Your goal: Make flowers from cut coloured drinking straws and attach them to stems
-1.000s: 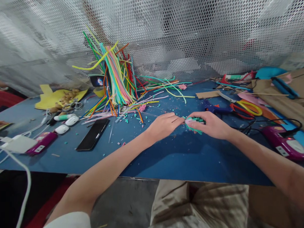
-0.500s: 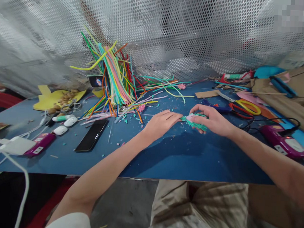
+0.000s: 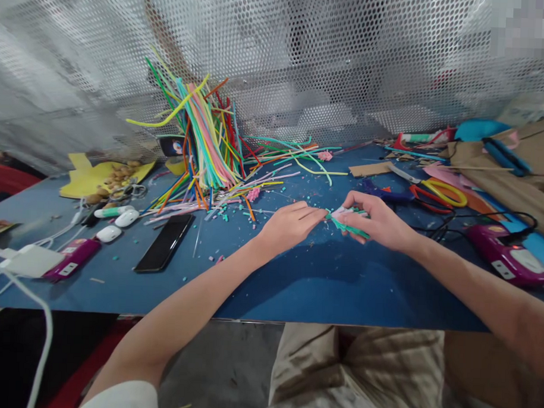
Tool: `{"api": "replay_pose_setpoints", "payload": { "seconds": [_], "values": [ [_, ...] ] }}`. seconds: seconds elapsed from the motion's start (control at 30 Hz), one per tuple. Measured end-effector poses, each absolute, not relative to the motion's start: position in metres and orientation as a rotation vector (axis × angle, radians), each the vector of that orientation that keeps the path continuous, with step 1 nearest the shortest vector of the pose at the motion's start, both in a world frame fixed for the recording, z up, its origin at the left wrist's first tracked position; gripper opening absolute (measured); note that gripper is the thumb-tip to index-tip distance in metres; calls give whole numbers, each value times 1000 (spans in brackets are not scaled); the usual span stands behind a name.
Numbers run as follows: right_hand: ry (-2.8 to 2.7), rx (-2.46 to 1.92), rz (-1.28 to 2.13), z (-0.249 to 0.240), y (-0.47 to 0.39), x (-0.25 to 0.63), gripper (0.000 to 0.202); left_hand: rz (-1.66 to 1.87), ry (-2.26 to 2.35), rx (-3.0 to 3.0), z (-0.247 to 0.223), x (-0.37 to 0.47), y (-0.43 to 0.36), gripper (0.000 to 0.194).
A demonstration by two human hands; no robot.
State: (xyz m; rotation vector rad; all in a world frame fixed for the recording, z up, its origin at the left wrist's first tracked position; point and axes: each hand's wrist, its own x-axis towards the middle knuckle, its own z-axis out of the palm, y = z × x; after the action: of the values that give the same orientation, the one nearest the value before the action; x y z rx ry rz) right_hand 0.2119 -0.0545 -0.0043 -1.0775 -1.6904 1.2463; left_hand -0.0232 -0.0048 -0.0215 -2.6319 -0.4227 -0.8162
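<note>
My right hand (image 3: 381, 220) is closed around a small green and pale-lilac pipe-cleaner piece (image 3: 354, 226), its strands fanning out under the thumb. From the other side, my left hand (image 3: 291, 221) pinches the narrow green end of the same piece between its fingertips. Exactly what those fingertips grip is partly hidden. Both hands are just above the blue table (image 3: 322, 295). Green and pink snippets (image 3: 224, 214) are scattered to the left of them.
A tall bunch of coloured pipe cleaners (image 3: 209, 136) stands at the back. Scissors (image 3: 442, 195) and a purple power strip (image 3: 506, 254) lie at right. A black phone (image 3: 164, 243), white charger (image 3: 31, 260) and cables are at left. Perforated metal (image 3: 348, 64) closes off the back.
The right hand has turned slightly and the green strands now point lower. My left hand has shifted a little, still pinching the end.
</note>
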Motion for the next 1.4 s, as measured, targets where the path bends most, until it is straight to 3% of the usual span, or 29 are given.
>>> {"api": "replay_pose_setpoints", "payload": {
  "seconds": [0.2,0.33,0.53,0.8,0.93,1.0,1.1,1.2,1.3,1.4],
  "values": [
    [-1548,-1084,1187,-3,-48,214,35,-1097,-643,-2599,-12,-17,-19,29],
    [-1422,-1073,1051,-4,-44,218,33,-1368,-814,-2612,-5,-17,-28,16],
    [-1518,-994,1004,-11,-44,220,31,-1800,-1281,-2709,-5,-24,1,37],
    [-1701,-991,1070,-10,-50,216,34,-2339,-1042,-2768,7,-27,9,34],
    [-1810,-885,1134,-16,-48,216,47,-2478,-949,-2646,30,-30,1,37],
    [-1967,-887,1011,-16,-44,222,51,-2513,-914,-2518,47,-36,-2,36],
    [-2148,-1018,634,-13,-33,237,49,-2270,-758,-2545,70,-47,-4,34],
    [-2141,-1337,280,-9,-19,256,47,-1628,-764,-2645,73,-54,-4,25],
    [-2053,-1735,-35,-7,-5,284,43,-991,-826,-2728,53,-52,0,25],
    [-1975,-2076,-106,-12,7,317,46,-524,-876,-2746,20,-43,6,30]
  ]
}}
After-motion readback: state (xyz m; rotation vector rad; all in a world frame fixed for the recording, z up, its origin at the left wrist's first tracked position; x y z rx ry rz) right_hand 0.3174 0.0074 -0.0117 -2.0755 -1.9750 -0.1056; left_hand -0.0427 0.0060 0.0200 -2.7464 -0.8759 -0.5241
